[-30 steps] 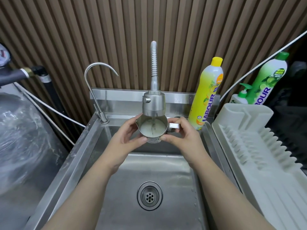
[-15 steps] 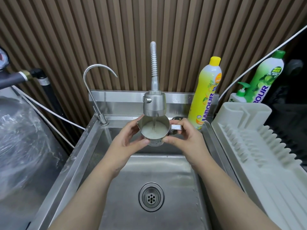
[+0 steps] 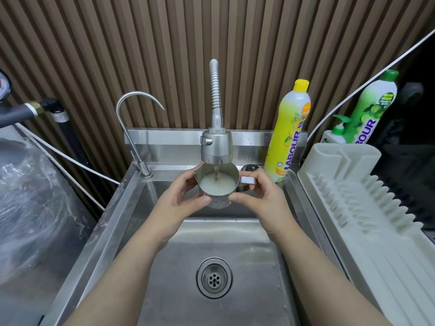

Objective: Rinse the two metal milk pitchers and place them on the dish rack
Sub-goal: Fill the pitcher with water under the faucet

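Note:
A small metal milk pitcher (image 3: 217,201) is held upright over the steel sink (image 3: 235,243), right under the spray head of the flexible faucet (image 3: 217,147). Water runs from the faucet into it, and milky white liquid fills it close to the rim. My left hand (image 3: 181,198) cups its left side below the spout. My right hand (image 3: 261,196) grips the handle and the lower right side. The pale grey dish rack (image 3: 367,208) lies to the right of the sink with nothing on it. A second pitcher is not in view.
A thin curved tap (image 3: 131,128) stands at the sink's back left. A yellow dish soap bottle (image 3: 288,132) sits at the back right corner, with a green bottle (image 3: 372,109) and a pump bottle (image 3: 335,135) behind the rack. Plastic wrap (image 3: 30,203) covers something on the left. The drain (image 3: 214,277) is open.
The milky water in the pitcher has risen toward the rim. Both hands have kept the pitcher under the running faucet with almost no shift.

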Demonstrator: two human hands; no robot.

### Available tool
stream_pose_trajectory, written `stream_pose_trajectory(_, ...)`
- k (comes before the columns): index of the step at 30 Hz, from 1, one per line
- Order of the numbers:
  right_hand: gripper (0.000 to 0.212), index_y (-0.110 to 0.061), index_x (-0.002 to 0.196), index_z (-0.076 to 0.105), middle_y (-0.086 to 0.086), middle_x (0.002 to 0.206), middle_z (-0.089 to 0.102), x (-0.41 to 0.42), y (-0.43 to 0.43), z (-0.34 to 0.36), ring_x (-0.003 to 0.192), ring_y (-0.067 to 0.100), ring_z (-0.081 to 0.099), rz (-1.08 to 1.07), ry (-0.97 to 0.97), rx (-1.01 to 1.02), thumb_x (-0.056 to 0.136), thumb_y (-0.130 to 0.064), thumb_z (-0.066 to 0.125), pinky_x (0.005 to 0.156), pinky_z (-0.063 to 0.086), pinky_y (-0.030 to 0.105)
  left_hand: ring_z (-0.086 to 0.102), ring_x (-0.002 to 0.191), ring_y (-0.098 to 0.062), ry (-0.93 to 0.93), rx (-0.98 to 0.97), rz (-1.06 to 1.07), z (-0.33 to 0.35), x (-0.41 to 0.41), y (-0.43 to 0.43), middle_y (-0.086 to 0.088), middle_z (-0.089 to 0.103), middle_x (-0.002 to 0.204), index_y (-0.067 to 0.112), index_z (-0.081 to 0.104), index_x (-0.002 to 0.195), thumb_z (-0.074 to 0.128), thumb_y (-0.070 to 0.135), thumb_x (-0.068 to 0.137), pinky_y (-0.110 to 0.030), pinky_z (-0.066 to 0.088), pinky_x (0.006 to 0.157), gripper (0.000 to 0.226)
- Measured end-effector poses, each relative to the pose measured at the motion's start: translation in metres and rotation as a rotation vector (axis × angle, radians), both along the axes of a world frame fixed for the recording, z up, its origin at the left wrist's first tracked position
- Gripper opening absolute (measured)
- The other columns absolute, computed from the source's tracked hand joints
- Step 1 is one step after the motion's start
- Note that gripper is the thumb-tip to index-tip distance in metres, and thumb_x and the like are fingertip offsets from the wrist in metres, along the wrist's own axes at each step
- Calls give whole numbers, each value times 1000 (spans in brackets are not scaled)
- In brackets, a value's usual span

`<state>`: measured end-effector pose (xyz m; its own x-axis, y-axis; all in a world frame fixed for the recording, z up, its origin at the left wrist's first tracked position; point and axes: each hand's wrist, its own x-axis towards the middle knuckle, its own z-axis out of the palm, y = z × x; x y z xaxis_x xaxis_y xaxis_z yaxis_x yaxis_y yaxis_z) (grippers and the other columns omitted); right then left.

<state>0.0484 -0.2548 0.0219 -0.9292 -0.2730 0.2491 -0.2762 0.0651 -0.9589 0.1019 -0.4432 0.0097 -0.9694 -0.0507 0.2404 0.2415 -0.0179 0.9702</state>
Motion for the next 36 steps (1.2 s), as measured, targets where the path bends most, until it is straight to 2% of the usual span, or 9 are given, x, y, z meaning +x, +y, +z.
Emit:
stream_pose_trajectory(5, 37, -43, 80, 65, -3, 90, 64, -2, 3, 1, 80, 10, 43, 23, 7, -15, 63, -15, 83, 82, 41, 33, 50, 128, -2, 1, -8, 9, 1, -2, 0, 17, 62, 128, 44, 60, 117, 75, 12, 72, -8, 44, 90, 58)
stream_pose_trajectory(9, 35, -42, 82, 65, 10, 93, 62, -5, 2, -2, 79, 10, 43, 15, -9, -13, 61, -20, 82, 82, 42, 35, 51, 125, 1, -13, -6, 14, 0, -4, 1, 23, 64, 123, 46, 59, 115, 70, 8, 73, -6, 43, 88, 57)
stream_pose_trajectory(12, 34, -44, 80, 65, 6, 101, 67, -4, 0, -2, 88, 17, 49, 20, -33, -34, 59, -22, 81, 91, 46, 49, 51, 125, 0, -16, -7, 15, -1, -5, 2, 20, 64, 124, 43, 59, 116, 71, 8, 74, -6, 44, 89, 56)
stream_pose_trajectory(15, 38, -48, 71, 62, 15, 109, 67, -4, -1, -3, 92, 18, 52, 31, -42, -41, 62, -15, 80, 96, 43, 57, 51, 126, -2, -23, 13, 27, -4, -5, 2, 17, 64, 125, 41, 58, 118, 71, 9, 73, -8, 45, 88, 57)
stream_pose_trajectory(20, 37, -44, 77, 64, -17, 97, 70, -7, 1, -6, 99, 18, 55, 53, -46, -57, 63, -14, 81, 97, 45, 58, 52, 125, -1, -20, 25, 33, -5, -5, 3, 16, 65, 124, 39, 58, 118, 72, 5, 74, -8, 46, 87, 58)
stream_pose_trajectory(25, 36, -46, 76, 62, -24, 99, 69, -5, 0, -6, 104, 39, 60, 52, -41, -54, 63, -17, 80, 98, 44, 58, 54, 120, 4, -25, 23, 40, -3, -5, 3, 21, 67, 119, 40, 58, 116, 74, 4, 72, -6, 46, 85, 59)
stream_pose_trajectory(28, 35, -44, 82, 64, -28, 94, 67, -6, -1, -6, 99, 32, 61, 39, -37, -47, 61, -20, 80, 97, 46, 52, 55, 116, 7, -18, 30, 45, -2, -4, 5, 24, 68, 114, 34, 57, 116, 70, -5, 74, -6, 46, 83, 58)
stream_pose_trajectory(33, 43, -32, 93, 62, -35, 86, 64, -7, 0, -7, 76, -10, 52, 72, -13, -70, 67, -2, 79, 77, 41, 10, 56, 116, 6, -4, 35, 58, 0, -3, 4, 25, 68, 113, 32, 57, 115, 71, 4, 67, -6, 46, 85, 57)
stream_pose_trajectory(36, 44, -31, 93, 62, -34, 86, 65, -8, 0, -7, 76, -11, 53, 68, -2, -82, 66, 0, 79, 76, 41, 8, 54, 120, 4, 2, 26, 56, 2, -2, 5, 23, 67, 116, 34, 57, 117, 75, 4, 69, -7, 45, 86, 59)
